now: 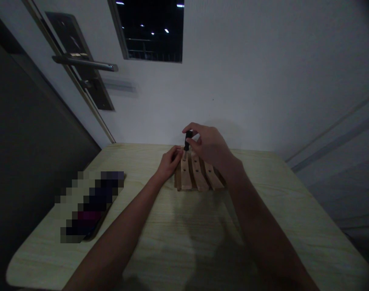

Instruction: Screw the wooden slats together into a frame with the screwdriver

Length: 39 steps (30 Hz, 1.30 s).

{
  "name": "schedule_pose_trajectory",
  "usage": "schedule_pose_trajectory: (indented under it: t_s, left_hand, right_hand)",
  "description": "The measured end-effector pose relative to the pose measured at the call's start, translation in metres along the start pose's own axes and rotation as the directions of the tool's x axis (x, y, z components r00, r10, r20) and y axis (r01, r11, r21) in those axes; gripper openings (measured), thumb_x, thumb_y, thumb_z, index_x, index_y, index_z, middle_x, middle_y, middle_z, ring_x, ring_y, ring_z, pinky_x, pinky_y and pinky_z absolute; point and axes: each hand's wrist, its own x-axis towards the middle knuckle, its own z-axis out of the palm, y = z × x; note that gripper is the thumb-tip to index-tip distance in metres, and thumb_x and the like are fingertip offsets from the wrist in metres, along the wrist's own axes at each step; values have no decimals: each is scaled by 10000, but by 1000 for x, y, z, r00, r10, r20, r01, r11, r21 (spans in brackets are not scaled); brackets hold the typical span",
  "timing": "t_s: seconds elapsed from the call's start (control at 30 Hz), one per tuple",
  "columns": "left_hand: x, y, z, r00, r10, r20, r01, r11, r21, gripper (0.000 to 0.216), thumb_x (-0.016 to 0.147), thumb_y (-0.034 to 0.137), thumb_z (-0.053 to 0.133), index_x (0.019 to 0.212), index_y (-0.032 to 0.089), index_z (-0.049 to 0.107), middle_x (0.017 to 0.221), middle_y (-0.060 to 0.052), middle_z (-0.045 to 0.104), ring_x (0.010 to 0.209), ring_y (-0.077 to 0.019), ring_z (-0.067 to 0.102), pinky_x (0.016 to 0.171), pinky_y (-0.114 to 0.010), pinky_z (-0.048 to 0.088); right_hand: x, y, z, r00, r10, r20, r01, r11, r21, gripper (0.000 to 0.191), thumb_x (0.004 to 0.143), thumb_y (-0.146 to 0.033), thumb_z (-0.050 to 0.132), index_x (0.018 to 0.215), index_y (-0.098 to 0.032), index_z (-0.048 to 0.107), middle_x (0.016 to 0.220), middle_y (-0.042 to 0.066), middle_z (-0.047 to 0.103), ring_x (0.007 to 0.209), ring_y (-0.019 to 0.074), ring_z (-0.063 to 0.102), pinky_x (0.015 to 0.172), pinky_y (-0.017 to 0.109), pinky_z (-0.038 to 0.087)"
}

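A small wooden slatted piece [198, 178] with several parallel slats and holes lies on the pale wooden table [178, 234] near its far edge. My right hand [210, 147] is closed round the black handle of a short screwdriver [187, 141], held upright with its tip on the left slat. Just left of the tip, my left hand [169, 161] has its fingers pinched together against the top of that slat; whether it holds a screw is too small to tell.
A blurred dark flat object [90, 206] lies on the table's left side. Behind the table is a white wall with a dark window [151, 30]. A door with a metal lever handle [85, 62] stands at the left.
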Motion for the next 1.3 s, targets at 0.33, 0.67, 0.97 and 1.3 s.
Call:
schedule_pose_trajectory:
  t_s: [0.33, 0.67, 0.97, 1.3]
  left_hand:
    - [-1, -1, 0, 1000, -1, -1, 1, 1000, 31, 229, 888, 361, 427, 951, 165, 528, 781, -5, 651, 677, -121, 571, 646, -224, 427]
    - [0, 0, -1, 1000, 9, -8, -8, 1000, 24, 232, 878, 345, 440, 950, 157, 556, 779, -17, 644, 682, -128, 555, 655, -235, 427]
    - [1, -2, 0, 1000, 14, -15, -13, 1000, 26, 261, 875, 362, 440, 939, 146, 572, 808, -28, 644, 713, -135, 564, 668, -231, 433]
    - [0, -3, 1, 1000, -1, -24, 2, 999, 41, 241, 871, 362, 441, 956, 163, 547, 762, -11, 640, 679, -128, 551, 659, -236, 427]
  right_hand:
    - [2, 2, -1, 1000, 12, 2, -12, 995, 94, 262, 773, -169, 562, 1028, -208, 605, 890, 25, 667, 736, 142, 592, 652, 264, 427]
    - [2, 1, 2, 999, -33, 7, 32, 993, 117, 259, 780, -175, 555, 1034, -203, 602, 914, 30, 663, 760, 138, 600, 669, 254, 428]
    - [3, 0, 0, 1000, -17, 12, 15, 992, 123, 252, 775, -186, 557, 1020, -209, 615, 890, 21, 664, 745, 140, 600, 661, 255, 429]
    - [4, 2, 2, 1000, -16, 2, 16, 995, 100, 235, 775, -197, 567, 1006, -209, 609, 878, 13, 660, 714, 126, 595, 643, 247, 420]
